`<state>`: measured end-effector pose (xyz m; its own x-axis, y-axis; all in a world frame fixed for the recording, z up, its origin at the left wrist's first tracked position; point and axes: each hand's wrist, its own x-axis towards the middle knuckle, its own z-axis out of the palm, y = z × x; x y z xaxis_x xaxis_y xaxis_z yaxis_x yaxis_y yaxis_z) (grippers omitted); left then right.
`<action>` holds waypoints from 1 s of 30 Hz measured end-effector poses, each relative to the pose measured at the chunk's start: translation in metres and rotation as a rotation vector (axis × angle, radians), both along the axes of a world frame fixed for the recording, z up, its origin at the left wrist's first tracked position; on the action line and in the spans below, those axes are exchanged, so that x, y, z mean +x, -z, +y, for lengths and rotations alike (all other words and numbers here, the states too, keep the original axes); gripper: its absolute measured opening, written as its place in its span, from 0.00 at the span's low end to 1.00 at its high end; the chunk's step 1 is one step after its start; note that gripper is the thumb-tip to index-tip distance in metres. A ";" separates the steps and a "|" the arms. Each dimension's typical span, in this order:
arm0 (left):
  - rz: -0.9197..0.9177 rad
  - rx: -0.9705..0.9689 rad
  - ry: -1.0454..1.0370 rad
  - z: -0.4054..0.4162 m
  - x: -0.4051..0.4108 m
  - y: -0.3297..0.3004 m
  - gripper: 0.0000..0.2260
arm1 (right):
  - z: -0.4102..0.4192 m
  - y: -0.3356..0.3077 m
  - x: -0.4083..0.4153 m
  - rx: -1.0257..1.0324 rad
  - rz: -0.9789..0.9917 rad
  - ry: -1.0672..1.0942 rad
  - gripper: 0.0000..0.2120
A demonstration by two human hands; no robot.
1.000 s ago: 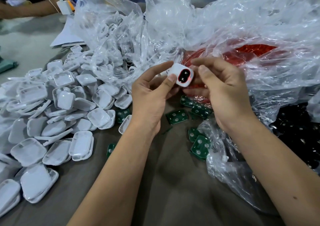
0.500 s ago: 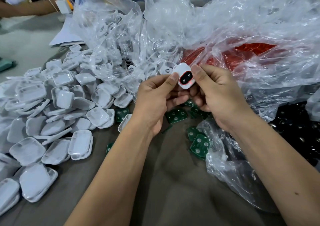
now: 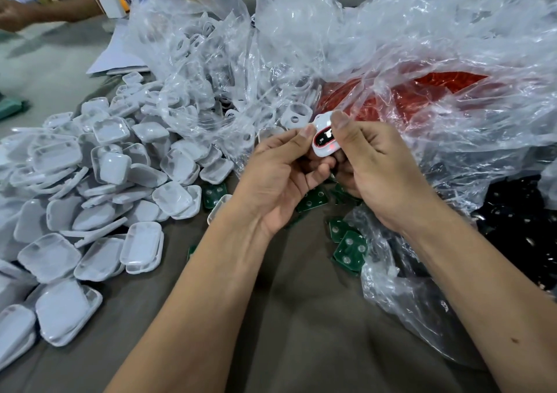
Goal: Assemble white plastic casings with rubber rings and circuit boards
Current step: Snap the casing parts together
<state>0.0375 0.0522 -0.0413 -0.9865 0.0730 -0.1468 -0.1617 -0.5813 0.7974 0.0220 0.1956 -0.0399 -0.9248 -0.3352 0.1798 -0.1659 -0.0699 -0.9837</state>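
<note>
A: Both hands pinch one white casing (image 3: 323, 137), red rubber ring showing in its opening, above the green circuit boards (image 3: 349, 249).

B: Left hand (image 3: 280, 178) thumb clamps its edge; right hand (image 3: 379, 175) fingers curl round it.

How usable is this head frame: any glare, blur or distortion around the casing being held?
Head view: the casing between the left hand and right hand is slightly soft but readable; specular glare streaks the clear bags, partly veiling the red contents; wide-angle distortion stretches the forearms; the white pile looks mildly blurred at the left edge; lighting is even, with soft shadows.
</note>
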 end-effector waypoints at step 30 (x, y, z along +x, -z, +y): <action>0.044 -0.169 -0.163 0.000 -0.006 0.013 0.09 | 0.003 0.005 -0.010 -0.052 -0.091 0.102 0.11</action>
<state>0.0313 0.0522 -0.0545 -0.9889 -0.1101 -0.1002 -0.0396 -0.4542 0.8900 0.0123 0.1988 -0.0446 -0.9670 -0.2308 0.1083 -0.0849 -0.1089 -0.9904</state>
